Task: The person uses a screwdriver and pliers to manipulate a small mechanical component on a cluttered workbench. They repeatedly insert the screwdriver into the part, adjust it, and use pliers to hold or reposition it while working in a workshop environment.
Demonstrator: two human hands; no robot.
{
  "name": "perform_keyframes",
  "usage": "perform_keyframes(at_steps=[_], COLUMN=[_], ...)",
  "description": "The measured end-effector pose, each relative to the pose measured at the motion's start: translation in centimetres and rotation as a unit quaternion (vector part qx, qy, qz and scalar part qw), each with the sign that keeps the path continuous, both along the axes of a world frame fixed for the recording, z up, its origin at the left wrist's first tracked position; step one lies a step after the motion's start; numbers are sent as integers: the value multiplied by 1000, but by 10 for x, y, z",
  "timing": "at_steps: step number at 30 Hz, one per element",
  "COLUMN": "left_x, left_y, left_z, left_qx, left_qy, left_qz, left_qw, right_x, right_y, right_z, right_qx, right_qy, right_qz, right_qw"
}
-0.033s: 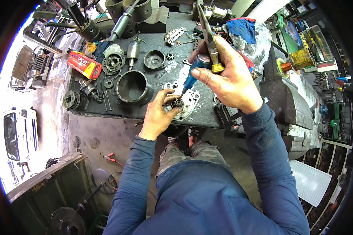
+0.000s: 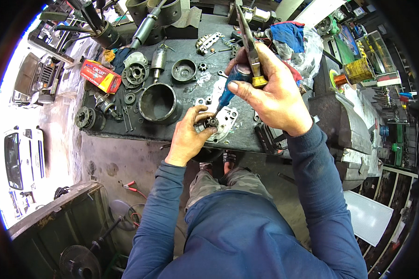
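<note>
My left hand is closed around a small dark toothed metal part, fingers on its far side and thumb on the near side. It is held over a pale cast-metal housing at the bench's front edge. My right hand grips a blue-handled screwdriver, slanted down with its shaft reaching the toothed part; whether the tip touches cannot be made out. Also in my right hand is a long dark metal tool with a yellow end, pointing away from me.
Left of my hands stand an open metal cylinder, a shallow round cup and a red-yellow box. A dark block lies at the front edge. On the right are a large vise and a spool of copper wire.
</note>
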State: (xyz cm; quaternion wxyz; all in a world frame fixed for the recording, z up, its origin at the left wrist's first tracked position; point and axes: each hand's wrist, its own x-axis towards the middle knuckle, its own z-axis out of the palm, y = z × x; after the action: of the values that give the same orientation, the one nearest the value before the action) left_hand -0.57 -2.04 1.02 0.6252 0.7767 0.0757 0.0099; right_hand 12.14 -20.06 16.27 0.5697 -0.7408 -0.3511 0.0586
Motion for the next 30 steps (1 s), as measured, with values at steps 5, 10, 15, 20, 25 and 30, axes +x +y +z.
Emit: perform_keyframes(at_steps=[5, 10, 15, 20, 25, 30], left_x=[1, 0, -1, -6, -7, -5], left_y=[-5, -7, -10, -21, -35, -40], left_z=[-4, -5, -3, -7, -14, -18], left_qx=[10, 88, 143, 136, 170, 145], left_qy=[-21, -75, -116, -110, -162, -134], left_qz=[19, 28, 36, 92, 147, 163], left_qw=[1000, 993, 982, 980, 961, 967], right_x=[-2, -2, -3, -2, -2, -3], right_y=[0, -1, 0, -1, -1, 4], right_z=[2, 2, 0, 0, 0, 1], right_qx=[-9, -9, -4, -14, -4, -15], right_qy=[34, 49, 43, 22, 17, 21], right_qz=[-19, -29, -33, -42, -54, -87], right_qw=[999, 998, 999, 999, 998, 996])
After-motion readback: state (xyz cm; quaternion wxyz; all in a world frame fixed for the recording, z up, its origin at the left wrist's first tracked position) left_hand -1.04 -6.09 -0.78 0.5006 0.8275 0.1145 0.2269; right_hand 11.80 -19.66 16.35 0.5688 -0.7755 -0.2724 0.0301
